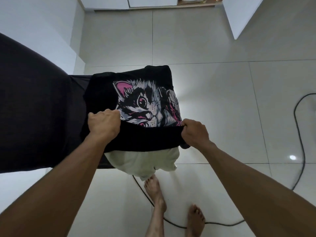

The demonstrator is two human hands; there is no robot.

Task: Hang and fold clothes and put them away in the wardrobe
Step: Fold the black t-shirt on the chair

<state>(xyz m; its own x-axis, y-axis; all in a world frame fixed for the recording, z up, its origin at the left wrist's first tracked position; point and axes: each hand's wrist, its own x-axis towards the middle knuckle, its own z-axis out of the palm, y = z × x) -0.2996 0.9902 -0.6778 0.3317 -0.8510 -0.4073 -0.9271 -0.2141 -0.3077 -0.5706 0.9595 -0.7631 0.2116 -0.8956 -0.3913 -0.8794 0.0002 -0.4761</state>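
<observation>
Seemingly light and limp, the black shirt (pixel 136 93) with a cat print hangs in mid-air over the floor (pixel 222 100), its near edge stretched between the left hand (pixel 102 125) and right hand (pixel 195 132), both with fingers clenched on the cloth. Soft fabric like this will probably sag wherever unsupported, so gripping at the two corners seems best for a clean fold; a pale garment (pixel 145 161) hangs beneath it.
</observation>
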